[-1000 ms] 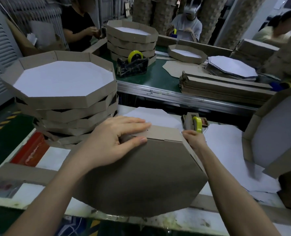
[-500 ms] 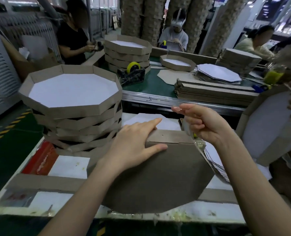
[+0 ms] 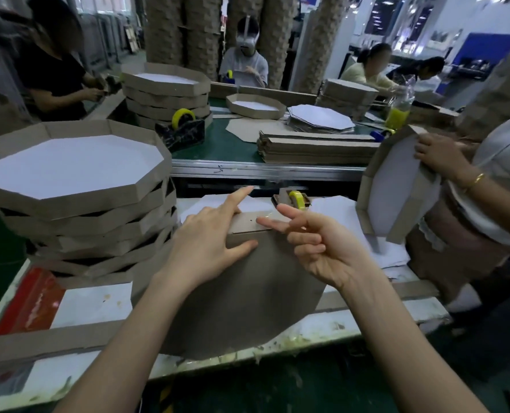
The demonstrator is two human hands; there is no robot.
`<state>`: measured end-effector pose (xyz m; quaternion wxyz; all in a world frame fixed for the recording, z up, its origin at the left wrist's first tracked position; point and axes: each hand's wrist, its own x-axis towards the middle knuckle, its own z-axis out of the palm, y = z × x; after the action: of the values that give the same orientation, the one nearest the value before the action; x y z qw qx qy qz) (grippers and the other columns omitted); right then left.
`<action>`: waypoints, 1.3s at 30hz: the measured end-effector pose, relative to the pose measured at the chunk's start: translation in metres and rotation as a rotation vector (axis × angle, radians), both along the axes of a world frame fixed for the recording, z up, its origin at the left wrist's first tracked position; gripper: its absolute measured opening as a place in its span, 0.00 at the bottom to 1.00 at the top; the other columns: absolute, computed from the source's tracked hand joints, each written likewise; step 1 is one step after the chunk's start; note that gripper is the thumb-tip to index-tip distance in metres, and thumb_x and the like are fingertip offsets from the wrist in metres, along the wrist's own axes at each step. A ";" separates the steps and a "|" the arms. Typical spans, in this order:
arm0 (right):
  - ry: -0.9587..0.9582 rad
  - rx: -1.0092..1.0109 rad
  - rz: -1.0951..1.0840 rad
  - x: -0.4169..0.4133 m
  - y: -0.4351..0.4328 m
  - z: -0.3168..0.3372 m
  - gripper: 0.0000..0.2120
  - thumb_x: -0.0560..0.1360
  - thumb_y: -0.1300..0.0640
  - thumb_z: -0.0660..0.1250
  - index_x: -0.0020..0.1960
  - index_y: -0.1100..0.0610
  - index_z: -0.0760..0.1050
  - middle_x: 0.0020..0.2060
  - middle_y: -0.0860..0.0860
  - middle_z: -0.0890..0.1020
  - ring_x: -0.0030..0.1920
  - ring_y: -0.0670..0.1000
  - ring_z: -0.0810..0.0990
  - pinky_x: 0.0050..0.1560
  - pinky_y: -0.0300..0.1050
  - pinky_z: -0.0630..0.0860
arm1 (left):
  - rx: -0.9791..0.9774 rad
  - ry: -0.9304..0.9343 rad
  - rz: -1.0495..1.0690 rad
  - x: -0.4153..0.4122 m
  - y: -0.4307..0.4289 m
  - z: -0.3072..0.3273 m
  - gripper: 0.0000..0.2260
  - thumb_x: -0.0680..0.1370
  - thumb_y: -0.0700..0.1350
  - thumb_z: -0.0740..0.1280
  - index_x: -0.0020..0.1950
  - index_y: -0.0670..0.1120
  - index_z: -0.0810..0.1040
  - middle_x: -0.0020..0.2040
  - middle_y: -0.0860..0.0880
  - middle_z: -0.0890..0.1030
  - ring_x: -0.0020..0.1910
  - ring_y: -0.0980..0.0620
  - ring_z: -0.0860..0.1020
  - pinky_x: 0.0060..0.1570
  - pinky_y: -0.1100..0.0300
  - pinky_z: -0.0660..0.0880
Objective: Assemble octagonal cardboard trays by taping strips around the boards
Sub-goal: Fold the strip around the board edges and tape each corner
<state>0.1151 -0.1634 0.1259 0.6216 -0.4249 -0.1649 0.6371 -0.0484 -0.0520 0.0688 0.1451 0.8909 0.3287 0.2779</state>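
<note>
Low in the middle of the frame the octagonal tray [image 3: 241,293] lies brown underside up on the worktop [image 3: 92,305], its near corner over the front edge. The left hand [image 3: 209,242] lies flat on it. The thumb is spread across the board face and the fingers [image 3: 235,198] are straight, reaching over the strip [image 3: 247,223] folded along the far edge; it presses and grips nothing.

A second ago the right hand [image 3: 316,242] was at the small tape dispenser [image 3: 292,201] just beyond the tray, and half a second ago it was lifted and pinched. Now it is down at the strip: the index finger stretches out onto a glossy patch of tape [image 3: 267,217], the middle finger is raised, and the last two fingers curl on nothing visible. I judge that a piece has been torn off and is being pressed over the joint, so this corner is nearly fixed and the tray will need turning for the next one.

At middle left stands a stack of finished trays [image 3: 68,204]. At the right edge another person's hand [image 3: 435,156] holds a tray upright [image 3: 396,186]. Farther up on the green belt [image 3: 232,150] are a pile of strips [image 3: 316,147] and a second dispenser [image 3: 182,129].
</note>
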 end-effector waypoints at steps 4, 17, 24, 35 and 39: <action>0.089 0.007 -0.045 -0.006 -0.015 -0.004 0.19 0.69 0.69 0.58 0.58 0.61 0.71 0.59 0.65 0.79 0.17 0.42 0.64 0.15 0.29 0.61 | 0.023 -0.020 -0.022 -0.001 -0.007 -0.002 0.34 0.72 0.61 0.70 0.72 0.63 0.54 0.61 0.54 0.78 0.59 0.47 0.75 0.55 0.51 0.70; 0.272 -0.003 -0.051 -0.006 -0.028 -0.011 0.08 0.70 0.69 0.57 0.45 0.61 0.71 0.60 0.67 0.79 0.17 0.43 0.67 0.15 0.30 0.64 | 0.187 0.181 -0.043 -0.005 -0.017 0.001 0.21 0.78 0.61 0.60 0.72 0.67 0.64 0.63 0.54 0.72 0.61 0.50 0.72 0.57 0.52 0.69; 0.158 -0.070 -0.020 -0.002 -0.030 -0.026 0.06 0.68 0.69 0.56 0.40 0.60 0.67 0.62 0.63 0.80 0.15 0.42 0.63 0.13 0.31 0.60 | 0.104 0.176 -0.045 -0.004 -0.014 0.003 0.20 0.78 0.61 0.60 0.71 0.68 0.66 0.64 0.56 0.71 0.61 0.52 0.71 0.56 0.53 0.69; 0.148 -0.089 -0.003 0.007 -0.025 -0.035 0.07 0.69 0.69 0.55 0.38 0.59 0.66 0.58 0.62 0.82 0.15 0.42 0.61 0.14 0.31 0.59 | 0.070 0.162 -0.082 0.001 -0.015 0.007 0.19 0.79 0.58 0.61 0.70 0.66 0.69 0.63 0.55 0.72 0.61 0.52 0.71 0.58 0.50 0.69; 0.086 -0.100 0.030 0.011 -0.021 -0.034 0.07 0.68 0.68 0.53 0.36 0.58 0.65 0.55 0.62 0.83 0.14 0.42 0.59 0.13 0.31 0.56 | 0.046 0.153 -0.088 0.001 -0.014 0.007 0.19 0.79 0.58 0.62 0.70 0.66 0.70 0.62 0.54 0.72 0.61 0.52 0.71 0.59 0.49 0.69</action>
<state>0.1265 -0.1847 0.0918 0.5966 -0.4253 -0.1125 0.6712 -0.0474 -0.0665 0.0762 0.1112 0.9262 0.2929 0.2100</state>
